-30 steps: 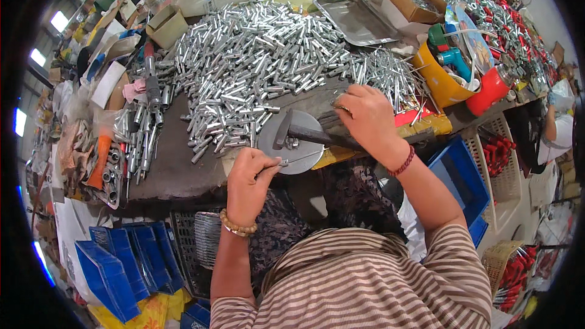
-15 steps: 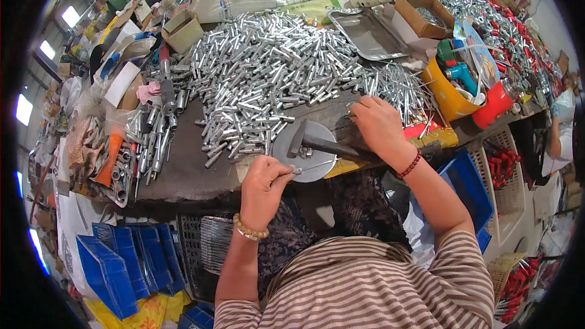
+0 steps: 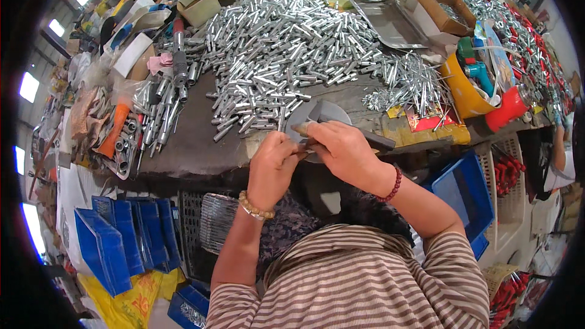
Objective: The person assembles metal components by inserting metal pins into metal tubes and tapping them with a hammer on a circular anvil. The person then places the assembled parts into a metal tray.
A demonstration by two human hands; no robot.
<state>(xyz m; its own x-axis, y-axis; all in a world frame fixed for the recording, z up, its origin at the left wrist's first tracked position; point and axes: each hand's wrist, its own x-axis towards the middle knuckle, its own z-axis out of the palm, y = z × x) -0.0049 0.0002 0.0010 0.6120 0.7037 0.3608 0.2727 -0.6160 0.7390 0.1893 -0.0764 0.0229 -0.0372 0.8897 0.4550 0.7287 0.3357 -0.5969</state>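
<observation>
My left hand is closed, with thumb and fingertips pinched at the near left edge of a round grey metal disc. Half a second ago a small silver tube with a thin rod showed in that pinch; the fingers now mostly hide it. Right against those fingertips is my right hand, its fingers closed too. Whatever it pinches is hidden. On the disc rests a hammer, its dark handle sticking out to the right behind my right hand. A big heap of silver metal tubes lies just beyond.
Thin rods and small pins lie right of the heap. A yellow container with bottles stands at the right, near a metal tray. Sockets and tools crowd the left. Blue bins sit below the bench edge.
My right hand has moved left and nearer, from the small parts beside the disc to my left fingertips. The view has shifted slightly; my left hand remains pinched by the disc.
</observation>
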